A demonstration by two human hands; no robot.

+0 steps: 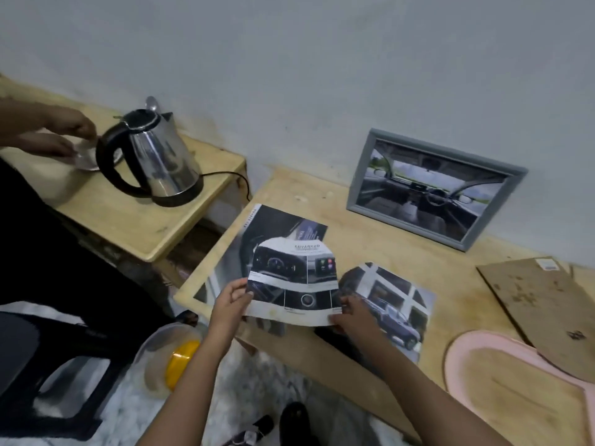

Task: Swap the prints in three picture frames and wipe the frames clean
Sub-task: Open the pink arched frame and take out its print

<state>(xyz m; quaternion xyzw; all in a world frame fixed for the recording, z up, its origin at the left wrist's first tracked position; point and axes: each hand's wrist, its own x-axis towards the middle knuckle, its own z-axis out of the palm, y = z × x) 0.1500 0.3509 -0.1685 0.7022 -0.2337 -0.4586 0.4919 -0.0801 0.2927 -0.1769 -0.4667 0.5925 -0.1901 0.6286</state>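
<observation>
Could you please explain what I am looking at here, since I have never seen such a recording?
There is no machine: a person wears one camera on the head, so this picture looks forward and down at their two hands. The left hand and the right hand pinch opposite sides of a printed page showing car dashboard details. On the table lie a blue-car print, a larger dark print, a brown backing board and a pink-rimmed oval piece. A grey frame with a car-interior picture leans against the wall. The kettle stands on a side table.
</observation>
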